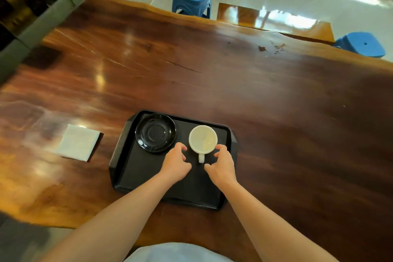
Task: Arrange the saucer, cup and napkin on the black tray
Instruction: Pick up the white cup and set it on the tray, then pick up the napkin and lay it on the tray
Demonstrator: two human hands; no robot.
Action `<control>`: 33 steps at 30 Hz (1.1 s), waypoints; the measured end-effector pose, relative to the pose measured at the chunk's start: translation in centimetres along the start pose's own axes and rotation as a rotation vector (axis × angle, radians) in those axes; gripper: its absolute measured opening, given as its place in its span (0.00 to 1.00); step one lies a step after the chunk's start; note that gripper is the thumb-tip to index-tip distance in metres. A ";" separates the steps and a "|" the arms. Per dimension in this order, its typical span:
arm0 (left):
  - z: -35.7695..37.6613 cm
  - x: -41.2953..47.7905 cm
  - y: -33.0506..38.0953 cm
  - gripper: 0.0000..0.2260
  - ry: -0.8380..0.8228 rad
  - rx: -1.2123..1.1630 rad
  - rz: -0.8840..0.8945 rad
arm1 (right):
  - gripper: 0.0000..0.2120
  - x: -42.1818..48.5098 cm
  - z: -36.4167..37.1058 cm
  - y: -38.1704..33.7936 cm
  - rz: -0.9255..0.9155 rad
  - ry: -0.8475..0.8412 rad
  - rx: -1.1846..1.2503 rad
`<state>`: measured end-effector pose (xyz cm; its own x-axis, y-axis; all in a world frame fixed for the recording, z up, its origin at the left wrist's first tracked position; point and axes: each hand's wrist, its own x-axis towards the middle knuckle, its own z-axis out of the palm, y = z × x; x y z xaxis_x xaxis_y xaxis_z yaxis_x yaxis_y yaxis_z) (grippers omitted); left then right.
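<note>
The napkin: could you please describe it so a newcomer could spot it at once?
Start at the black tray on the wooden table. Look just beyond its left edge, where the napkin lies flat on bare wood. It is the only white, square, soft thing, and sits outside the tray.

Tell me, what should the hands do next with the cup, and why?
Probably close both hands around the white cup and lift it onto the black saucer. The left hand and right hand sit open on either side of it, the saucer is bare, and the napkin waits off the tray.
</note>
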<state>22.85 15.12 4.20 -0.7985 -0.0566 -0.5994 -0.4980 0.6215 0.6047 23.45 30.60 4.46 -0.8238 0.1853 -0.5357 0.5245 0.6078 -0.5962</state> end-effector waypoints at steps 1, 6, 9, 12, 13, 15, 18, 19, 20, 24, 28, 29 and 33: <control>-0.1 -0.6 -0.2 0.18 -0.001 0.008 -0.001 | 0.29 -0.6 0.2 0.1 -0.007 -0.003 -0.022; -0.6 -3.1 -1.6 0.09 0.003 0.041 0.032 | 0.11 -3.3 0.9 0.0 -0.067 -0.057 -0.079; -1.2 -4.3 -2.5 0.07 0.012 0.051 0.039 | 0.08 -4.3 1.4 -0.5 -0.094 -0.078 -0.088; -2.1 -5.1 -3.4 0.06 0.030 0.062 0.042 | 0.06 -5.1 2.1 -1.3 -0.120 -0.081 -0.079; -2.4 -5.2 -3.7 0.06 0.037 0.067 0.044 | 0.05 -5.3 2.4 -1.5 -0.127 -0.084 -0.075; -3.2 -5.6 -4.5 0.05 0.054 0.069 0.044 | 0.04 -5.8 3.1 -2.3 -0.142 -0.100 -0.073; -4.8 -6.1 -5.9 0.04 0.087 0.064 0.033 | 0.05 -6.1 4.7 -3.7 -0.174 -0.143 -0.103; -5.3 -6.3 -6.5 0.04 0.102 0.060 0.023 | 0.05 -6.2 5.4 -4.2 -0.182 -0.165 -0.118; -5.9 -6.4 -7.2 0.04 0.117 0.053 0.011 | 0.05 -6.3 6.1 -4.8 -0.190 -0.186 -0.133; -8.7 -7.2 -10.6 0.04 0.151 0.030 -0.054 | 0.03 -6.8 9.3 -7.3 -0.229 -0.260 -0.189; -11.6 -7.0 -14.0 0.01 0.205 0.012 -0.116 | 0.04 -6.9 12.6 -10.1 -0.279 -0.314 -0.236; -12.4 -6.8 -14.8 0.01 0.219 0.011 -0.131 | 0.03 -6.9 13.4 -10.9 -0.285 -0.324 -0.248; -15.7 -6.0 -17.6 0.02 0.264 0.004 -0.165 | 0.03 -6.5 16.6 -13.9 -0.304 -0.372 -0.286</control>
<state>31.05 -7.77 5.42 -0.7672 -0.3581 -0.5321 -0.6277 0.5899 0.5080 25.05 8.15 6.30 -0.7702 -0.2848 -0.5708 0.1530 0.7862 -0.5987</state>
